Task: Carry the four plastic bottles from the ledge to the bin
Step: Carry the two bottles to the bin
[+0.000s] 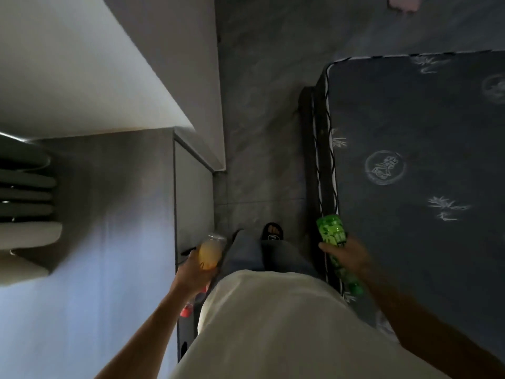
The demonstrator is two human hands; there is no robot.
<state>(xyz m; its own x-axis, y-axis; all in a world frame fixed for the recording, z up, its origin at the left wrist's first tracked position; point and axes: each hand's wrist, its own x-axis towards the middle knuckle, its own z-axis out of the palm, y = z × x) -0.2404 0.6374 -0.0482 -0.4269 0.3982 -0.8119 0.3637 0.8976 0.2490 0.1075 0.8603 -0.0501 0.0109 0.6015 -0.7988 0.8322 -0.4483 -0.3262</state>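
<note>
My left hand (192, 277) grips a clear plastic bottle with orange liquid (209, 254), its red cap end (186, 311) pointing back past my wrist. My right hand (351, 259) is closed around a green plastic bottle (332, 232), which sticks out forward and also behind my palm (352, 285). Both bottles are held low at my sides, beside my pale shirt. Whether either hand holds a second bottle is hidden. No bin is in view.
I stand in a narrow strip of grey floor (262, 132). A white ledge and cabinet (109, 214) run along the left. A dark patterned mattress (423, 173) fills the right. My sandalled foot (273, 232) is ahead.
</note>
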